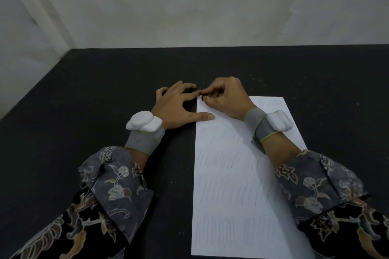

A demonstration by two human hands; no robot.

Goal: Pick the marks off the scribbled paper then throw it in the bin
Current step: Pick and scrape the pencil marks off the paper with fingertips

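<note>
The surface point(105, 94) is wide and dark, and it carries everything here; behind it stands a pale wall point(210, 6). On the surface lies the paper point(227, 195), a long white sheet, flat, with its near end close to me and its far end under my hands. Rows of faint pencil strokes cover it almost from top to bottom, so I judge the task is at its beginning. My right forearm lies across the right side of the sheet, and I think its weight helps to keep the paper from sliding. My left hand point(179, 107) is spread and relaxed, its grip released; the palm rests on the surface just beside the left edge of the paper, and the thumb reaches over that edge and presses it down, so that the sheet will not move or wrinkle when I rub. My right hand point(227, 96) is at the far left corner of the paper, with the fingers curled in a tight grip on a small dark piece point(203, 97), probably an eraser, though it is too small to tell surely. It touches the paper at that corner, which is a sensible place to begin. My left index finger comes very near this piece and could stand in its way. No bin is in view. Small pale crumbs point(252, 75) lie scattered on the surface beyond my hands.
</note>
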